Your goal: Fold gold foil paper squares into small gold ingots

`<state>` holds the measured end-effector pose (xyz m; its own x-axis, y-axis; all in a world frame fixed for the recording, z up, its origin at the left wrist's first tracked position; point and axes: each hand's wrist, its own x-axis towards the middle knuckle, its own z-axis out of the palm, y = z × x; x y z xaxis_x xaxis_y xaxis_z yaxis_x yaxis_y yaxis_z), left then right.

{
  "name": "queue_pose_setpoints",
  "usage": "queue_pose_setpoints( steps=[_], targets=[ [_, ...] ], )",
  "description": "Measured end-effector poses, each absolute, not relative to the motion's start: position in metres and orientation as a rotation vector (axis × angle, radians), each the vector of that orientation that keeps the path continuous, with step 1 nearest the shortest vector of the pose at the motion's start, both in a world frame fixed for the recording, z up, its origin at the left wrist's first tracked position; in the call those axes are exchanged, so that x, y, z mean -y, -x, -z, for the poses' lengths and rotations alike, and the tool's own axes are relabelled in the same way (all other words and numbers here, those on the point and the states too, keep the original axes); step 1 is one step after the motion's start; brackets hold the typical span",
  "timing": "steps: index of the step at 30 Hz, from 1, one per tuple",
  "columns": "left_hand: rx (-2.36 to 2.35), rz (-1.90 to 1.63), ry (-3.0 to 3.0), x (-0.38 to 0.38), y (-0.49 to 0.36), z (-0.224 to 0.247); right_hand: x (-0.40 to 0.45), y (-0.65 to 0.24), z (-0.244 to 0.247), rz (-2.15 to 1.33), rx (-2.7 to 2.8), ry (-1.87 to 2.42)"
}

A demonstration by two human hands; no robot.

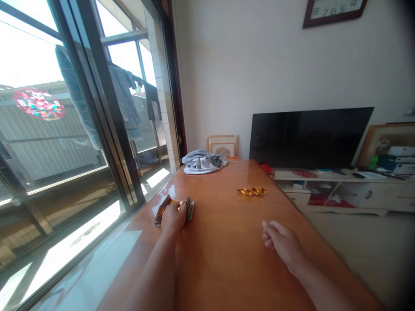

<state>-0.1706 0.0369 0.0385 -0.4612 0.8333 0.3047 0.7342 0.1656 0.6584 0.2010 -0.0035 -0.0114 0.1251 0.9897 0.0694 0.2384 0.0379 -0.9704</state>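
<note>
My left hand (173, 217) is on a stack of gold and brown foil paper (190, 209) at the left side of the wooden table (214, 242), with its fingers closed on the middle of the stack. The ends of the stack stick up on both sides of the hand. My right hand (282, 239) hovers over the right part of the table, fingers curled together, with nothing visible in them. Beyond it lies a folded gold foil piece (252, 191) with pointed ends, touched by neither hand.
A bundled grey cloth (204, 162) lies at the table's far end, near small frames (223, 144). A television (311, 138) stands on a white cabinet (372, 194) beyond the right edge. A glass window (48, 129) runs along the left.
</note>
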Motion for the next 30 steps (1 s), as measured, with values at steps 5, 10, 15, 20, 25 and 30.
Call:
queue_pose_setpoints(
  steps=[5,10,15,20,25,30],
  targets=[
    [-2.324,-1.012,-1.577,-0.040,0.172,-0.039,0.003,-0.201,0.010,-0.933,1.325,1.377],
    [-2.348,-0.921,-1.546,-0.043,0.175,-0.040,0.003,-0.201,0.009,-0.921,1.315,1.367],
    [-2.382,-0.917,-1.468,-0.043,0.176,-0.042,0.003,-0.201,0.008,-0.915,1.309,1.376],
    [-2.385,-0.983,-1.391,-0.042,0.175,-0.043,0.004,-0.201,0.008,-0.925,1.305,1.375],
    [-2.370,-1.105,-1.318,-0.041,0.175,-0.040,0.004,-0.202,0.009,-0.925,1.314,1.386],
    [-2.328,-1.266,-1.258,-0.044,0.179,-0.032,0.003,-0.203,0.010,-0.931,1.320,1.400]
  ],
)
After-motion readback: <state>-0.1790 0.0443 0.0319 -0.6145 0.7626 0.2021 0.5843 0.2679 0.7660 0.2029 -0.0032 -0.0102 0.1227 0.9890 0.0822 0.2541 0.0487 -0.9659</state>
